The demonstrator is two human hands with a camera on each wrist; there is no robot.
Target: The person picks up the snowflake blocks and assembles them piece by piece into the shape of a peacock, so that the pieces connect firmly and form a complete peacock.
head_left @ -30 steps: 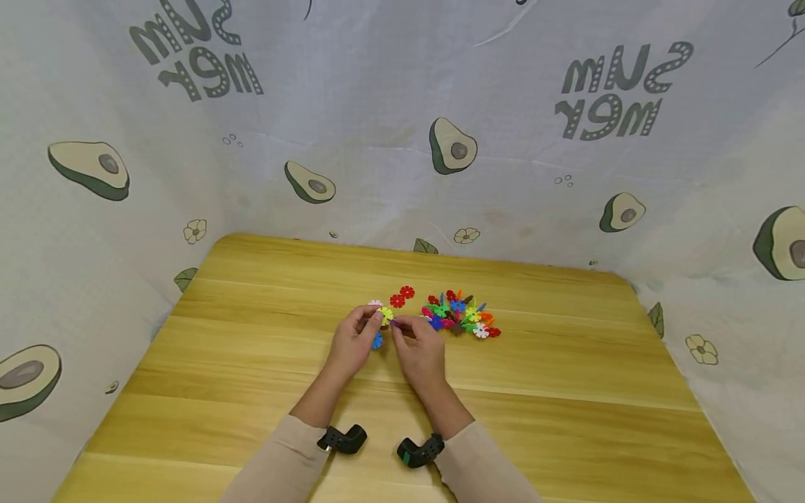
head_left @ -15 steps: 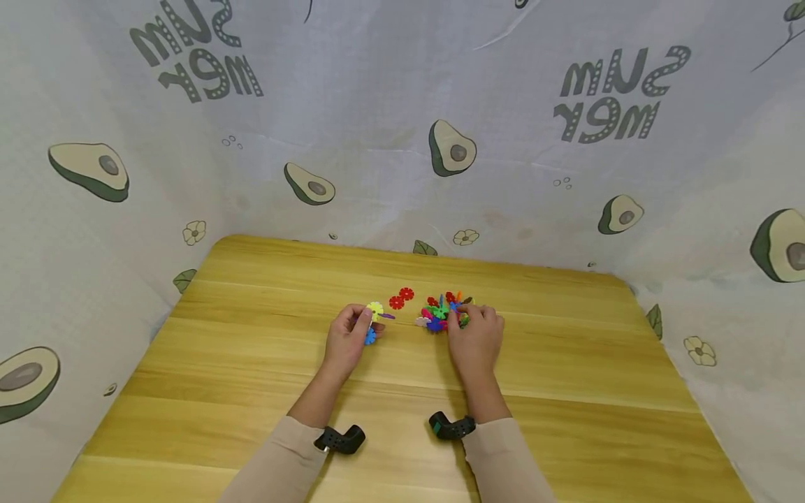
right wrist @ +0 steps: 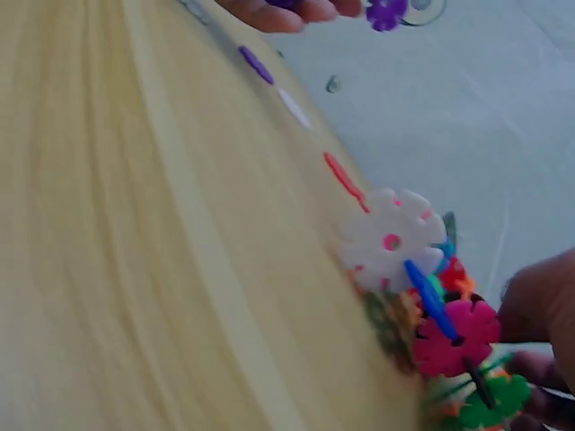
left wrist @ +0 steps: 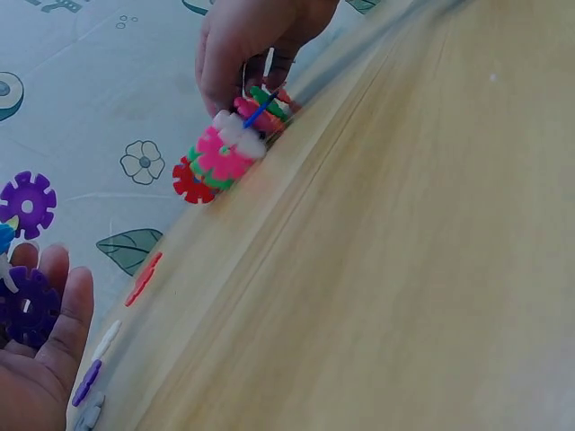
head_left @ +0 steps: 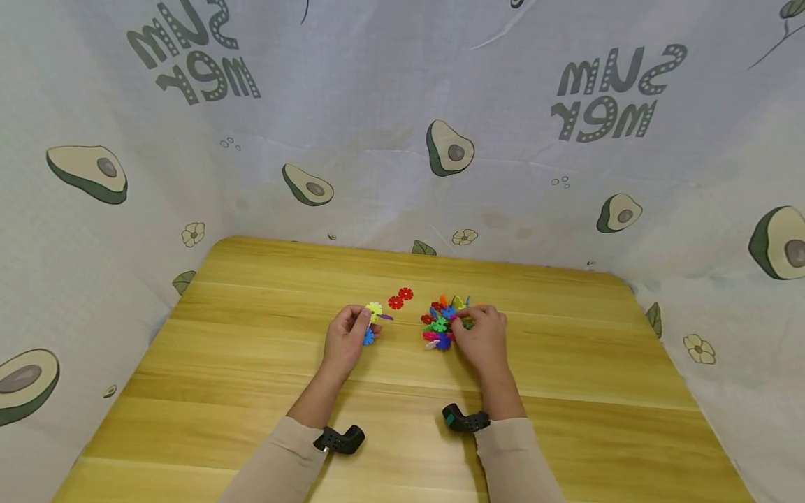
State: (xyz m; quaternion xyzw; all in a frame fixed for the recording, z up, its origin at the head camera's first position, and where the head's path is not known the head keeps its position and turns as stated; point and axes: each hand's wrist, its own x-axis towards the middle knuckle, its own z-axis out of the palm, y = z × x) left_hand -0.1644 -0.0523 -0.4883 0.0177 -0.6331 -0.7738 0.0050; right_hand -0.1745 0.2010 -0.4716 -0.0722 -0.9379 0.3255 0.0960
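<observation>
My left hand (head_left: 342, 339) pinches a few joined plastic snowflake discs between thumb and fingers. A yellow disc (head_left: 374, 309), a blue disc (head_left: 368, 337) and an edge-on purple disc (head_left: 386, 317) show in the head view. Across to the right, my right hand (head_left: 483, 342) grips the right side of a multicoloured cluster of snowflake discs (head_left: 440, 324). Its curled fingers hide part of that cluster. In the right wrist view a white disc (right wrist: 393, 241) and a pink disc (right wrist: 456, 337) stand out from the cluster, near the fingers.
Two red discs (head_left: 395, 302) lie flat between the hands, farther back. The left wrist view also has a white disc (left wrist: 106, 341) and a purple disc (left wrist: 86, 383) lying on the wooden table (head_left: 264, 279). A patterned cloth (head_left: 377, 105) hangs behind the table.
My right hand has left the discs in my left hand and moved right to the cluster, which has since turned and shifted. My left hand has drawn slightly left, still holding its discs.
</observation>
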